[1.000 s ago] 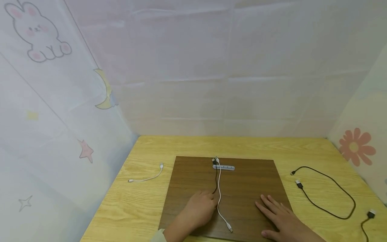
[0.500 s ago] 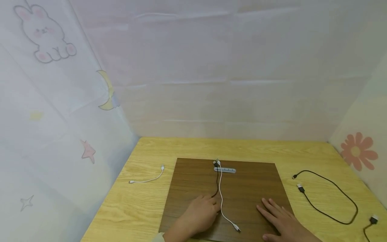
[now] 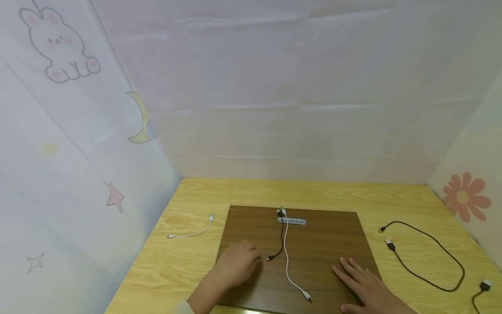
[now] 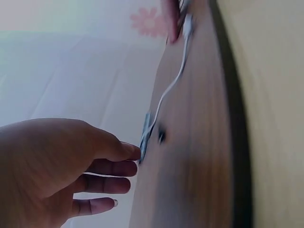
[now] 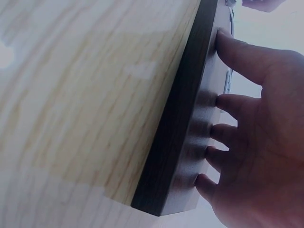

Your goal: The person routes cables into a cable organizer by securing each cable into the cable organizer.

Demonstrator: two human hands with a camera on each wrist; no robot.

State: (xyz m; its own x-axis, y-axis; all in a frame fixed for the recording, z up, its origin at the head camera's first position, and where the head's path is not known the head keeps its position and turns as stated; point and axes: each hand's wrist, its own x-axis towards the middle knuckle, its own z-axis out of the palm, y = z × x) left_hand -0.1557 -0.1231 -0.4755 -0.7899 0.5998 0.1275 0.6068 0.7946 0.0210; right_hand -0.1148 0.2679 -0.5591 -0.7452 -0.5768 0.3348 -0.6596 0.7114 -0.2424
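A brown wooden board [image 3: 325, 244] lies on the table. Near its far edge sits a small pale blue slotted cable holder [image 3: 298, 221]. One short black USB cable [image 3: 282, 242] and one white USB cable [image 3: 287, 261] run from the holder's left end toward me, their near plugs lying on the board. My left hand [image 3: 237, 263] hovers left of the black cable's near plug, fingers loosely bent; the left wrist view shows nothing between thumb and fingers. My right hand [image 3: 364, 283] rests on the board's right side, fingers spread; its fingertips [image 5: 225, 34] touch the surface.
A short white cable [image 3: 194, 233] lies on the table left of the board. To the right lie a long looped black USB cable [image 3: 435, 244] and part of another black cable [image 3: 485, 285]. Printed cloth walls [image 3: 251, 87] enclose the table [image 3: 196, 198].
My left hand has released the black cable and moved left, uncovering its near plug. The white cable's near end has shifted slightly right. My right hand stays in place on the board.
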